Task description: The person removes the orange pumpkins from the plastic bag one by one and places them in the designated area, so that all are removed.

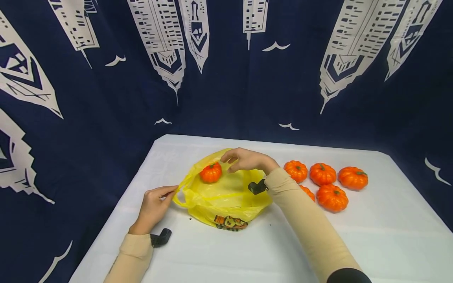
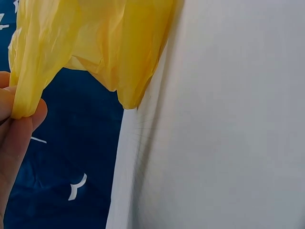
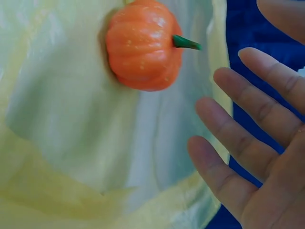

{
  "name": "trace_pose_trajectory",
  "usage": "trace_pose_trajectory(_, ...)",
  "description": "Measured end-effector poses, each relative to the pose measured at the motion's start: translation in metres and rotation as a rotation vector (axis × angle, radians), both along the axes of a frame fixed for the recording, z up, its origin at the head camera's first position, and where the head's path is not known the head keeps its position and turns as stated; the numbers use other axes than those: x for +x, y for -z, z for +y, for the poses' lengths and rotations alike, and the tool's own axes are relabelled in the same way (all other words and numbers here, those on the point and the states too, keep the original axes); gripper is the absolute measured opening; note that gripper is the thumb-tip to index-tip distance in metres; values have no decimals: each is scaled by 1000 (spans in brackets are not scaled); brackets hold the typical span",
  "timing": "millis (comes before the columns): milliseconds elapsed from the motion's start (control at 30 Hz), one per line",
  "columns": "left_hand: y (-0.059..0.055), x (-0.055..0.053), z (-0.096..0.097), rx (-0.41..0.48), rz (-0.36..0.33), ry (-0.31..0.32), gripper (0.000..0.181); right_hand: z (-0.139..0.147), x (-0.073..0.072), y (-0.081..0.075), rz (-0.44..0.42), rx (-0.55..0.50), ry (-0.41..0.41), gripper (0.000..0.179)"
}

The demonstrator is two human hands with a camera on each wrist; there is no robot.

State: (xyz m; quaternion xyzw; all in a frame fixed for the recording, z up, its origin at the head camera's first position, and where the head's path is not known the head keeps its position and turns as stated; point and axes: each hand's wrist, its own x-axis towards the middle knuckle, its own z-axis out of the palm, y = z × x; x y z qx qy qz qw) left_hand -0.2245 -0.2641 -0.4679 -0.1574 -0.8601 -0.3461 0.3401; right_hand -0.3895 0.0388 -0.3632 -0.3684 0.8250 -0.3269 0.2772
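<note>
A yellow plastic bag (image 1: 226, 192) lies on the white table with its mouth spread wide. My left hand (image 1: 155, 204) pinches one of its handles between thumb and fingers, and the left wrist view shows the gathered yellow plastic (image 2: 33, 71) in that grip. Inside the bag rests one small orange pumpkin (image 1: 211, 173) with a green stem. Over the bag's mouth is my right hand (image 1: 247, 160), its fingers loosely spread and holding nothing. In the right wrist view the pumpkin (image 3: 143, 45) sits apart from those fingertips (image 3: 205, 107).
Several more orange pumpkins (image 1: 322, 174) stand grouped on the table (image 1: 389, 212) to the right, one partly hidden behind my right sleeve (image 1: 304, 212). A dark blue cloth (image 1: 226, 90) with white building prints hangs behind the table.
</note>
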Motion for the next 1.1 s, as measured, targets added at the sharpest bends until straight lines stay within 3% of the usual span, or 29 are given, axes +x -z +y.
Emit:
trace_pose_trajectory(500, -2, 0, 2, -13, 7, -13, 28, -26, -7, 19, 68, 4, 32, 51)
trace_pose_trajectory(867, -1, -1, 2, -10, 2, -17, 28, -35, -10, 37, 33, -92, 107, 54)
trace_pose_trajectory(1100, -1, -2, 1, -15, 11, -9, 28, -40, -12, 49, 91, -98, 147, 52)
